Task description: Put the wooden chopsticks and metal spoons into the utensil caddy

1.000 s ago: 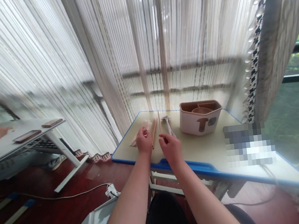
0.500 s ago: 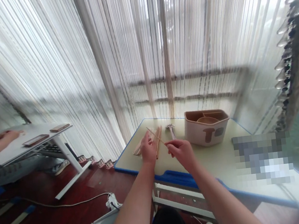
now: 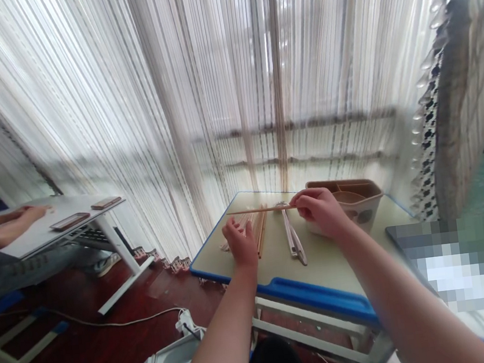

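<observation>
My right hand [image 3: 318, 209] pinches one end of a thin wooden chopstick [image 3: 262, 209], held level above the table and pointing left. Below its far end is my left hand [image 3: 240, 241], fingers bent and apart, with nothing visibly gripped. Several more chopsticks [image 3: 263, 231] lie side by side just behind and right of the left hand, partly covered by it. Between my hands lie long-handled utensils [image 3: 293, 240] with pale handles; their heads are partly hidden. A beige caddy with brown compartments [image 3: 369, 205] stands behind my right hand, which covers part of it.
The table [image 3: 322, 271] has a blue edge; a blurred-out object [image 3: 449, 274] lies at its right. Sheer curtains [image 3: 214, 91] hang behind. At left, a co-worker's hands [image 3: 31, 214] are over a white table [image 3: 22, 244]. A power strip [image 3: 187, 322] and cable lie below.
My right hand has moved up and right with the chopstick, which turned from slanted to level. My left hand has dropped slightly below it. More of the utensils' handles now shows.
</observation>
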Motion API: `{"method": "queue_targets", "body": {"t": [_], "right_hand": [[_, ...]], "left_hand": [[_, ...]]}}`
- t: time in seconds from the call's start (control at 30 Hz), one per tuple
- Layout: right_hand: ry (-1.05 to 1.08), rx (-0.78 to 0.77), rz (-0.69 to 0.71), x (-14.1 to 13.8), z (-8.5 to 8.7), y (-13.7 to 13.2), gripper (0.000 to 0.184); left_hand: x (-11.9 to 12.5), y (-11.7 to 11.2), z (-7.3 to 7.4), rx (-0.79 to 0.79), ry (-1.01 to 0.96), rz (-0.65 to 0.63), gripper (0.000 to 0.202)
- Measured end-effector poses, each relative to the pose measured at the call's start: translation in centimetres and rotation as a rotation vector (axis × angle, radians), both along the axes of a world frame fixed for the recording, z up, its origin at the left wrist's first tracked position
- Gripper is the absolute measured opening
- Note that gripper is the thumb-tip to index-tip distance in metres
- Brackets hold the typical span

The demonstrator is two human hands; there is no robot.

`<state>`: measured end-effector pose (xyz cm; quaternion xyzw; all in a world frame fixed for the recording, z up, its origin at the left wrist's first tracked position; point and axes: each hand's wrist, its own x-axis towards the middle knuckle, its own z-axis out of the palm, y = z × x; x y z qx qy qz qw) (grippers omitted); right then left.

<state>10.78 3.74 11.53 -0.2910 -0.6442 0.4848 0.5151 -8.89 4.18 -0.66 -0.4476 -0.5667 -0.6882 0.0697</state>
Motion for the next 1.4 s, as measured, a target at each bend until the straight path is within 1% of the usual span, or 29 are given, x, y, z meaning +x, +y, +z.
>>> {"method": "queue_targets", "body": {"t": [0.07, 0.13, 0.17, 0.23, 0.3, 0.33, 0.37, 0.43, 0.5, 0.57, 0.63, 0.73, 0.83, 0.9, 1.0, 1.07, 1.2, 1.3, 1.4], "right_hand": [[0.05, -0.008, 0.009, 0.3, -0.9, 0.9, 0.014], [0.138, -0.027, -0.008, 0.8, -1.9, 1.5, 0.011], [0.18, -0.037, -0.025, 1.1, -2.3, 1.7, 0.011], [0.222, -0.041, -0.056, 1.8, -3.0, 1.9, 0.01], [0.197, -0.023, -0.077, 2.4, -3.1, 1.7, 0.01], [0.169, -0.014, -0.082, 2.7, -3.1, 1.6, 0.01], [0.142, -0.01, -0.084, 2.8, -3.0, 1.4, 0.01], [0.104, -0.018, -0.072, 2.9, -2.8, 1.2, 0.011], [0.082, -0.035, -0.035, 2.8, -2.9, 1.2, 0.011], [0.073, -0.045, 0.013, 2.7, -3.1, 1.3, 0.011], [0.08, -0.042, 0.051, 2.6, -3.3, 1.5, 0.01], [0.155, -0.021, 0.081, 2.8, -3.3, 1.9, 0.011], [0.218, -0.061, 0.137, 3.0, -3.0, 2.1, 0.026], [0.205, -0.097, 0.182, 3.1, -2.9, 2.0, 0.033], [0.142, -0.076, 0.215, 2.9, -3.0, 1.6, 0.033], [0.087, -0.037, 0.203, 2.5, -3.2, 1.4, 0.031], [-0.006, 0.079, 0.132, 1.2, -3.8, 1.1, 0.035], [-0.012, 0.179, 0.087, 0.4, -4.2, 1.1, 0.029], [0.015, 0.185, 0.04, 0.1, -4.3, 1.2, 0.026]], "left_hand": [[0.0, -0.3, 0.2, -0.037, 0.117, 0.019, 0.031], [0.1, -0.5, 0.3, -0.079, 0.228, 0.068, 0.027], [0.2, -0.7, 0.4, -0.087, 0.259, 0.096, 0.029], [0.4, -0.9, 0.5, -0.071, 0.276, 0.133, 0.042], [0.7, -1.1, 0.6, -0.031, 0.264, 0.145, 0.055], [0.8, -1.2, 0.6, -0.015, 0.266, 0.151, 0.059], [0.9, -1.3, 0.7, -0.008, 0.278, 0.158, 0.058], [1.1, -1.4, 0.8, -0.022, 0.339, 0.16, 0.049], [1.2, -1.4, 0.9, -0.049, 0.431, 0.127, 0.037], [1.4, -1.5, 0.9, -0.066, 0.508, 0.072, 0.029], [1.7, -1.6, 1.0, -0.076, 0.551, 0.04, 0.025], [2.0, -1.9, 1.1, -0.099, 0.579, 0.04, 0.023], [2.2, -2.1, 1.1, -0.082, 0.564, 0.002, 0.023], [2.2, -2.1, 1.1, -0.038, 0.513, -0.034, 0.024], [2.3, -2.2, 1.1, 0.032, 0.44, -0.067, 0.024], [2.5, -2.3, 1.1, 0.05, 0.45, -0.092, 0.024], [3.1, -2.4, 1.1, 0.043, 0.577, -0.139, 0.024], [3.2, -2.4, 1.0, 0.067, 0.633, -0.142, 0.025], [3.3, -2.3, 1.0, 0.065, 0.64, -0.163, 0.026]]}}
